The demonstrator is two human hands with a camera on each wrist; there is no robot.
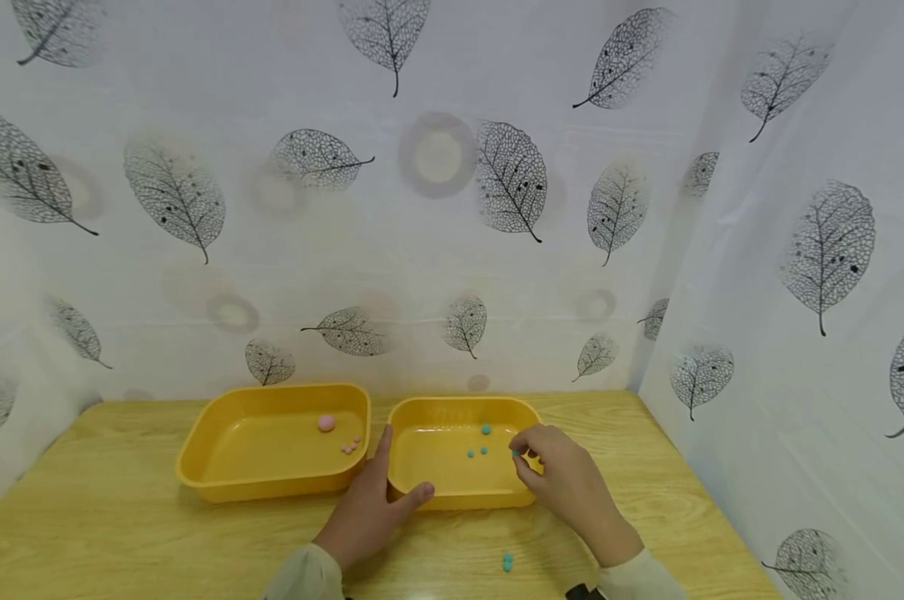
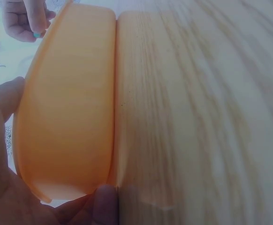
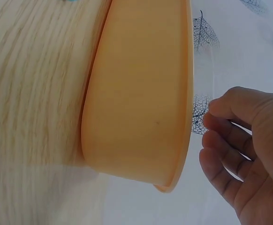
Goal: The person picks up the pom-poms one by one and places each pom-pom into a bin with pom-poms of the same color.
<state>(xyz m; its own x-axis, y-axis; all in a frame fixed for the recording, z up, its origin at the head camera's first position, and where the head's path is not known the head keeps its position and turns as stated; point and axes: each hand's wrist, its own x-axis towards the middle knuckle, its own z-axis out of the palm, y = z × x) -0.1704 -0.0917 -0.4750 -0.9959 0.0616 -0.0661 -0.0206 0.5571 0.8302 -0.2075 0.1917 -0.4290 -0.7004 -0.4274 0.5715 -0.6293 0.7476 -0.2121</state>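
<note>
Between thumb and fingertips, my right hand (image 1: 567, 479) pinches a tiny teal ball (image 2: 36, 34) above the right end of the right yellow tray (image 1: 459, 502). A larger teal ball (image 1: 486, 430) and two small teal balls (image 1: 484, 451) lie inside that tray. My left hand (image 1: 372, 504) rests at the tray's front-left corner, its thumb laid along the front rim and its index finger stretched beside the left wall. In the left wrist view, the thumb (image 2: 5, 98) touches the rim and a fingertip sits low by the wall. Small teal balls (image 1: 507, 562) lie together on the table in front.
Left of my left hand stands another yellow tray (image 1: 272, 487), holding a larger pink ball (image 1: 327, 423) and several small pink ones (image 1: 349, 448). Both trays stand on the wood-grain table (image 1: 107, 533), near a leaf-patterned curtain (image 1: 437, 250) along the back and right.
</note>
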